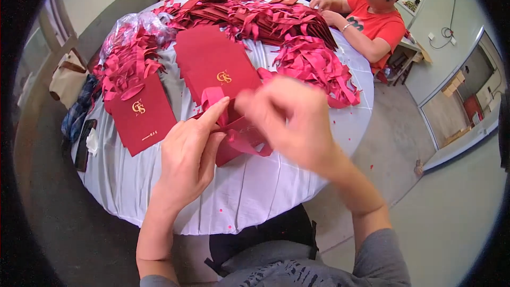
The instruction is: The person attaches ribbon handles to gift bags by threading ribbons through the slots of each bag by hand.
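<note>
Cloth point(78, 111) with dark blue checks is at the far left, with a cream bag point(68, 82) just above it. Next come a flat black thing point(85, 148) and a crumpled white thing point(92, 142), both near the rim of a round table point(255, 191) with a white cover. Behind them is a heap of pink ribbons point(127, 69), with clear plastic point(118, 34) on top. A flat red bag point(143, 122) with a gold mark lies in front of that heap.

Then comes the left hand point(183, 154). Its finger and thumb touch a pink ribbon loop point(212, 98) and the red bag being worked on point(227, 153). I cannot tell how tight they pinch. This bag is near the front of the table, between the two hands. A stack of red bags point(207, 56) lies just behind it, and a long pile of red bags and ribbons point(244, 16) is at the back.

The right hand point(297, 119) is over the right side of the worked bag. Its fingers are bent and blurry, so I cannot tell if they hold anything. Behind it is a pink ribbon pile point(316, 69). At the far right, a person in a red shirt point(380, 29) sits with both hands at the table.
</note>
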Demonstrator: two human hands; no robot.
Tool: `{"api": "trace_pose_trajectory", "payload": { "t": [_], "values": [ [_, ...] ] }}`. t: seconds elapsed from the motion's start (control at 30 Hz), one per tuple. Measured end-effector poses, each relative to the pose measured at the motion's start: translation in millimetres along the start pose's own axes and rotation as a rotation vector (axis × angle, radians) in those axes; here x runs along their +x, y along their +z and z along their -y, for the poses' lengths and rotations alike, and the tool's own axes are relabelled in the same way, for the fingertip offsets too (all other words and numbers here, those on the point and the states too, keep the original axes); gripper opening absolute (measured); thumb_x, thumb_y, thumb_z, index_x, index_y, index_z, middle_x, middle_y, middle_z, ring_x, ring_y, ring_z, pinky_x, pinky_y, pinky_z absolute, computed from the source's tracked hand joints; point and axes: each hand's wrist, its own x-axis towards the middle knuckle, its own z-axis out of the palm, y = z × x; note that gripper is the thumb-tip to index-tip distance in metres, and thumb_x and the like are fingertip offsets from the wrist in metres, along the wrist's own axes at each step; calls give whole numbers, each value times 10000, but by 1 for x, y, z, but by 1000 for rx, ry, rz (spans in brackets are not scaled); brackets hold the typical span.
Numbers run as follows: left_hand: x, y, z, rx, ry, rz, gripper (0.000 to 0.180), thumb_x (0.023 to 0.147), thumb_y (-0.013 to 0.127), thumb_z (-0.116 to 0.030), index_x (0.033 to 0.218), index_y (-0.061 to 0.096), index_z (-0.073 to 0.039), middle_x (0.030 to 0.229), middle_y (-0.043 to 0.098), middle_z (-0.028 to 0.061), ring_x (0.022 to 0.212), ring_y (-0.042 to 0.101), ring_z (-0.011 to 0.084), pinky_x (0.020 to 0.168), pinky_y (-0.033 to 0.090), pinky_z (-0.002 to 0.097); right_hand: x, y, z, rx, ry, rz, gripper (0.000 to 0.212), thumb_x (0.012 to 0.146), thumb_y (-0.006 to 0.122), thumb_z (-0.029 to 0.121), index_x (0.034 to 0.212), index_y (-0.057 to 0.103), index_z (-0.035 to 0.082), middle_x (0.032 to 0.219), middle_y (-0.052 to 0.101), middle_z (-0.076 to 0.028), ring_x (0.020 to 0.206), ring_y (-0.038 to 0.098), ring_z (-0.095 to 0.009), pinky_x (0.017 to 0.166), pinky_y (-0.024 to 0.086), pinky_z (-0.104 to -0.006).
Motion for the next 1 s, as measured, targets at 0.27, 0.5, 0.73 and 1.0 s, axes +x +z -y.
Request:
{"api": "trace_pose_trajectory", "payload": {
  "t": [0.27,0.5,0.73,1.0],
  "values": [
    [1,1,-5,-24,-98,54,494,728,619,62,1209,581,-45,638,493,71,560,480,209,544,383,327,-44,32,-11,29,-22,51,156,723,714,132,755,594,37,731,531,-86,697,521,-252,623,424,-363],
    [8,-1,-9,-43,-168,107,453,733,580,88,1154,623,-72,625,470,77,556,470,208,536,375,322,-54,17,-10,-150,-163,46,162,711,718,88,757,571,40,721,532,-92,673,515,-255,629,395,-358],
    [5,-1,-7,37,-148,68,267,752,666,-31,1015,657,-72,687,531,57,573,496,203,538,350,320,-82,-4,-27,19,-1,239,165,783,687,86,889,594,1,746,616,-96,676,589,-257,666,446,-356],
    [15,-7,-31,539,53,3,239,659,654,-50,897,657,-39,990,529,85,858,494,234,711,369,333,-95,-64,-33,162,302,264,91,818,628,-7,904,629,-36,771,646,-95,715,635,-151,643,490,-259]
  ]
}}
